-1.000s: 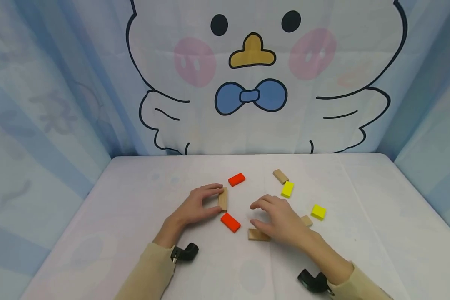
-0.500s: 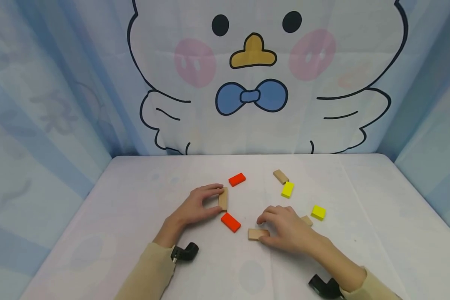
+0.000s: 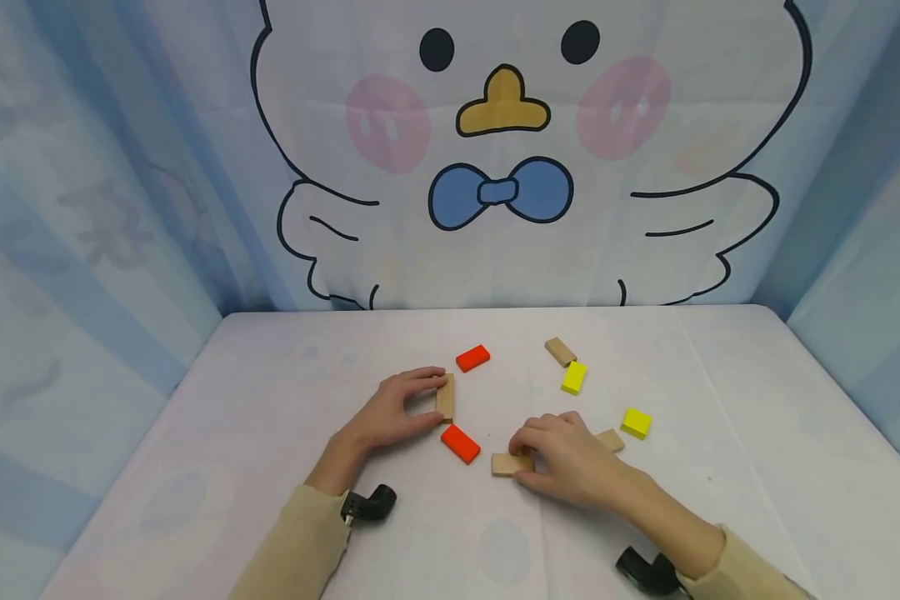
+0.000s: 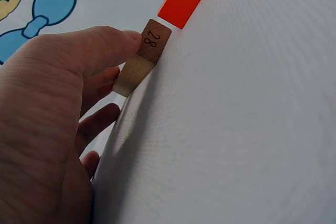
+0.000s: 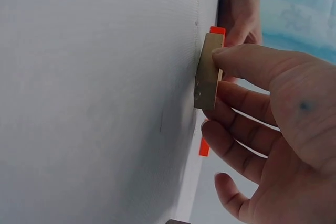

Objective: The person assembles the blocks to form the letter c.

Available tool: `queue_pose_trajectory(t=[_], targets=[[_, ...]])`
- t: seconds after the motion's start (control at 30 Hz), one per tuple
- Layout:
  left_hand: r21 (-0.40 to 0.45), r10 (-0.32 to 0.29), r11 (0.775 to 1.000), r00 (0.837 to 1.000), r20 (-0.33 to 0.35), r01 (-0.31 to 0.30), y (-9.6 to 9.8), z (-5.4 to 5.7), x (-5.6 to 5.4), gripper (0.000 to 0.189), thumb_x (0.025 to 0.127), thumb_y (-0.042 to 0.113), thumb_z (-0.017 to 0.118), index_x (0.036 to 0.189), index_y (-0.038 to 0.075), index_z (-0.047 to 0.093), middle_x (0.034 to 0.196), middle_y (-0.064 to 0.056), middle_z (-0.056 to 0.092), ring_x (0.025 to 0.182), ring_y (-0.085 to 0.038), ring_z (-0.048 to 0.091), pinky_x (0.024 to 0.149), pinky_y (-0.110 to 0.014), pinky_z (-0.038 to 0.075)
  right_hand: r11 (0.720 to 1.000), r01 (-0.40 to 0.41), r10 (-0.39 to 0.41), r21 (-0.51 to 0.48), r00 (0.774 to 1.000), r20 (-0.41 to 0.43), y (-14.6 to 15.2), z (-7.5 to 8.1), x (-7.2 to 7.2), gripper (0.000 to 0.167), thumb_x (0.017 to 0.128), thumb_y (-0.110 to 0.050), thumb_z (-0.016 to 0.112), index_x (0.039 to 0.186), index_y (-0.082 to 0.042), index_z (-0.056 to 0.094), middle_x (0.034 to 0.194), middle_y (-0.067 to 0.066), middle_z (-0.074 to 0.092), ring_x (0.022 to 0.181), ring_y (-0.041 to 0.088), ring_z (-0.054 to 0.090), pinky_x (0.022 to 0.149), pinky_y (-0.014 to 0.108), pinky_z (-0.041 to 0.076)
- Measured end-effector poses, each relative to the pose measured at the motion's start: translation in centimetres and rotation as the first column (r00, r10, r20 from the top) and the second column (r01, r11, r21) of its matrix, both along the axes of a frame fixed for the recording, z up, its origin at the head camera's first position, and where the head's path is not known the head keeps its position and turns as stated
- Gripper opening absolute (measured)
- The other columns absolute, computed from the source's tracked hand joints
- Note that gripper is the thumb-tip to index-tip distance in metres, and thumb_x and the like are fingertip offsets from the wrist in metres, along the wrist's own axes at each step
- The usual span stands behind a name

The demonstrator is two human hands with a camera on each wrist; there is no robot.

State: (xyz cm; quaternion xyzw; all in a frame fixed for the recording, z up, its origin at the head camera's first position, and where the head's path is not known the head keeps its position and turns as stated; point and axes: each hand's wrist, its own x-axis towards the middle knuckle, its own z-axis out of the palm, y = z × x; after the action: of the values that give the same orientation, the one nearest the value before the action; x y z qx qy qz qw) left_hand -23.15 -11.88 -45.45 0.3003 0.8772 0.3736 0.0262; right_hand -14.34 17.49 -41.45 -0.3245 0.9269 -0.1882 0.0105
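My left hand rests on the table and pinches a plain wooden block between thumb and fingertips. That block, marked 28 on its end, sits on the white cloth in the left wrist view. A red block lies just in front of it. To the right, my right hand grips a second wooden block by its right end. The right wrist view shows the thumb on one long side of this block and the fingers behind it, close over the table.
Farther back lies another red block. At the back right, a wooden block is beside a yellow block. A second yellow block and a wooden block lie right behind my right hand. A printed curtain hangs behind the table.
My right hand has come toward me and down, and its thumb and fingers have closed on the near wooden block, which has shifted slightly left. The left hand stays in place.
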Motion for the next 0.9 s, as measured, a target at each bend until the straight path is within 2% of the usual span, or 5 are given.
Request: queue_pose_trajectory(t=[0.9], targets=[[0.009,0.002,1.0,1.0,0.0,-0.002,-0.01,-0.06,0.03,0.052,0.09,0.021,0.074,0.139,0.007,0.062,0.148,-0.006,0.052,0.14,-0.029,0.041,0.114,-0.053,0.032,1.0,0.014,-0.014,0.024,1.0,0.004,-0.91,0.16,-0.29,0.019,0.084,-0.025,0.082,0.099,-0.02,0.072,0.091,-0.016,0.061,0.086,0.006,0.052,0.087,0.049,0.04]])
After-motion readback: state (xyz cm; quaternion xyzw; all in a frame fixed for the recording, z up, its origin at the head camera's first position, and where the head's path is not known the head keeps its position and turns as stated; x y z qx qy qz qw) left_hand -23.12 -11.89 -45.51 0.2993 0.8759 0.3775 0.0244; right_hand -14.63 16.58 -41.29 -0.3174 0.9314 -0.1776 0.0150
